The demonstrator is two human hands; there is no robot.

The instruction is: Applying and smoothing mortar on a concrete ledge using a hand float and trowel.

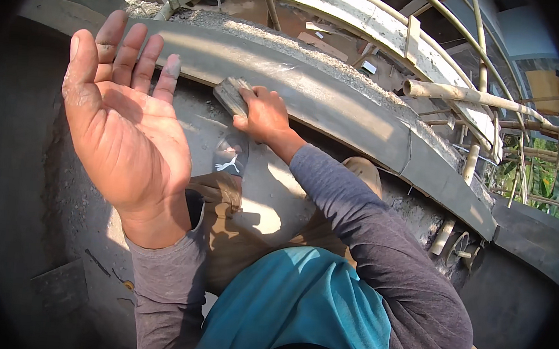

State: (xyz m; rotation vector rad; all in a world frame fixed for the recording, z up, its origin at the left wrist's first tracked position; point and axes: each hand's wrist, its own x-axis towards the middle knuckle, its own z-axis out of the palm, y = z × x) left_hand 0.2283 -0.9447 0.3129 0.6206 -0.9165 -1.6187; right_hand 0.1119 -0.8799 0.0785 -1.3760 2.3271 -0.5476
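Observation:
My left hand (129, 131) is raised at the left, palm turned up and fingers spread, with nothing in it. Grey dust marks its thumb and little fingertip. My right hand (267, 114) grips a cement-smeared, grey block (230, 94), perhaps of wood; its exact kind I cannot tell. The block is at the near edge of a long, smooth grey cement ledge (323, 100) that curves across the view. Whether the block touches the ledge I cannot make out. Part of it is hidden by my fingers.
Beyond the ledge runs a rough gravelly strip (314, 50), then bamboo poles (454, 93) and a pale plank (374, 25). A small valve wheel (459, 244) sits below the ledge at the right. My sandalled foot (232, 155) rests on the dusty floor.

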